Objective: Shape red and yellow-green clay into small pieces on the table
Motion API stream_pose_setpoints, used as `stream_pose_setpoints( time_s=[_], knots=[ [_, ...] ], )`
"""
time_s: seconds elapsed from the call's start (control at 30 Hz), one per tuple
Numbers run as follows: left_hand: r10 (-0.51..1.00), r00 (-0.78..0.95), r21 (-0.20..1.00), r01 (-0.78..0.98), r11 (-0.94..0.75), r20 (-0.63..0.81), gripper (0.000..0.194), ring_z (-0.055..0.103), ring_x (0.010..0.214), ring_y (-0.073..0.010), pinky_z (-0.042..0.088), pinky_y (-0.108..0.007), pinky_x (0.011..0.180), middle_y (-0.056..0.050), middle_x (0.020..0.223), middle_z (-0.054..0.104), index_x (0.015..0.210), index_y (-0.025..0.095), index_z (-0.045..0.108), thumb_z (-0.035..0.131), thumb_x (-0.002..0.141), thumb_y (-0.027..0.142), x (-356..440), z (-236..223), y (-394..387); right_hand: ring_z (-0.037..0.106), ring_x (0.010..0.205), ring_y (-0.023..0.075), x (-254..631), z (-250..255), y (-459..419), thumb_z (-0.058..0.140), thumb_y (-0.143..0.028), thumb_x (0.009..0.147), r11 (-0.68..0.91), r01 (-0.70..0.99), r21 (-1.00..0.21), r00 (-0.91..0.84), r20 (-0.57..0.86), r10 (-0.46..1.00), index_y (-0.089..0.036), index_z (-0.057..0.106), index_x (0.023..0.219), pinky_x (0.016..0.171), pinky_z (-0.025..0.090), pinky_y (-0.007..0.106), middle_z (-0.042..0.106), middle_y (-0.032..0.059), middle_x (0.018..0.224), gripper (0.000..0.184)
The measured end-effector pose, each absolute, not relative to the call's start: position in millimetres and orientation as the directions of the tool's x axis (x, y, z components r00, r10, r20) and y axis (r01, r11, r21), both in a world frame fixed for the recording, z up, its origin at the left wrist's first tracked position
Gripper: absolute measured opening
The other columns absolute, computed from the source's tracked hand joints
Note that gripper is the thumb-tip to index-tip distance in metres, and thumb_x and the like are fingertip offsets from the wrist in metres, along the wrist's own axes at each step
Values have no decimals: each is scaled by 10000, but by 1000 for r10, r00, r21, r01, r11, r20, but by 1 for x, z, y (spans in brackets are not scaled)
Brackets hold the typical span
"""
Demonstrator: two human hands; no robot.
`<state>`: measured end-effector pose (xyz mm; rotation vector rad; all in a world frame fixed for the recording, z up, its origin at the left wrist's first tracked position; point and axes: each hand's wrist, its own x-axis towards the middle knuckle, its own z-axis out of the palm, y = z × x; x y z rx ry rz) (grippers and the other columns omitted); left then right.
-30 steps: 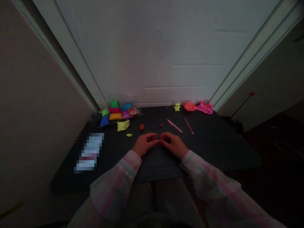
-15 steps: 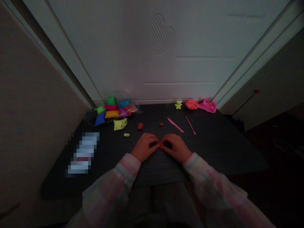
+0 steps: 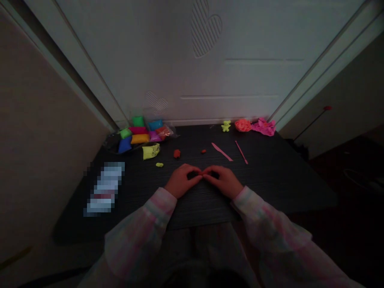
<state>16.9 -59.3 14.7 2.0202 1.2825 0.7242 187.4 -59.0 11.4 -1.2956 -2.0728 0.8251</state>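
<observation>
Over the dark table, my left hand (image 3: 183, 179) and my right hand (image 3: 222, 180) meet fingertip to fingertip, thumbs and fingers pinched. A small bit of red modelling clay is between them, almost wholly covered by the fingertips. Beyond the hands lie a red clay lump (image 3: 177, 153) and a smaller red clay piece (image 3: 203, 151). To the left are a small yellow clay piece (image 3: 159, 165) and an opened yellow clay packet (image 3: 151, 151). On the right rest a pink plastic knife (image 3: 222, 152) and a thin pink modelling tool (image 3: 241, 152).
Coloured clay packets (image 3: 140, 139) in clear plastic sit at the back left. A blurred-out pale object (image 3: 105, 188) lies at the left. A yellow bear figure (image 3: 226, 126), an orange clay form (image 3: 243, 125) and a crumpled pink piece (image 3: 264, 127) stand along the white door (image 3: 144, 48).
The camera view has shifted, so the table and everything on it sit slightly higher in the picture. My fingertips have come closer together, covering more of the red clay.
</observation>
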Motion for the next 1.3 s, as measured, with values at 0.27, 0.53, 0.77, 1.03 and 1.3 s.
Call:
stream_pose_setpoints(
  time_s=[0.27, 0.53, 0.77, 1.03, 1.3],
  knots=[
    [950, 309, 785, 578, -224, 44, 211, 529, 689, -126, 403, -253, 667, -25, 783, 624, 812, 164, 645, 530, 702, 302, 16, 16, -60, 549, 686, 111, 184, 12, -59, 533, -280, 719, 291, 497, -817, -353, 116, 929, -182, 599, 794, 648, 413, 238, 621, 0, 732, 140],
    [959, 283, 835, 520, -180, 30, 219, 545, 701, -140, 409, -265, 676, -17, 775, 640, 791, 178, 653, 551, 677, 336, 14, 18, -58, 561, 700, 121, 186, 11, -54, 541, -300, 709, 226, 449, -864, -328, 75, 942, -185, 608, 780, 663, 420, 254, 631, -1, 731, 151],
    [965, 261, 917, 382, -113, 11, 234, 564, 724, -151, 420, -269, 679, -27, 780, 648, 797, 155, 640, 560, 666, 333, 12, 15, -57, 562, 708, 127, 185, 10, -52, 558, -319, 690, 174, 377, -910, -325, 46, 945, -178, 599, 837, 663, 423, 267, 631, 11, 763, 209],
    [968, 248, 946, 321, -46, -37, 216, 567, 710, -141, 424, -271, 676, -27, 772, 649, 793, 148, 629, 590, 644, 300, 13, 16, -58, 562, 687, 120, 181, 15, -53, 541, -306, 702, 167, 353, -921, -326, 47, 944, -170, 597, 790, 650, 419, 252, 632, 2, 729, 171],
    [983, 159, 981, 185, 58, -88, 189, 578, 693, -139, 435, -285, 698, -11, 714, 644, 720, 144, 607, 632, 593, 282, 11, 12, -55, 559, 706, 131, 184, 13, -52, 550, -323, 688, 124, 301, -945, -307, 27, 951, -172, 594, 798, 666, 420, 272, 632, 13, 764, 192]
  ],
)
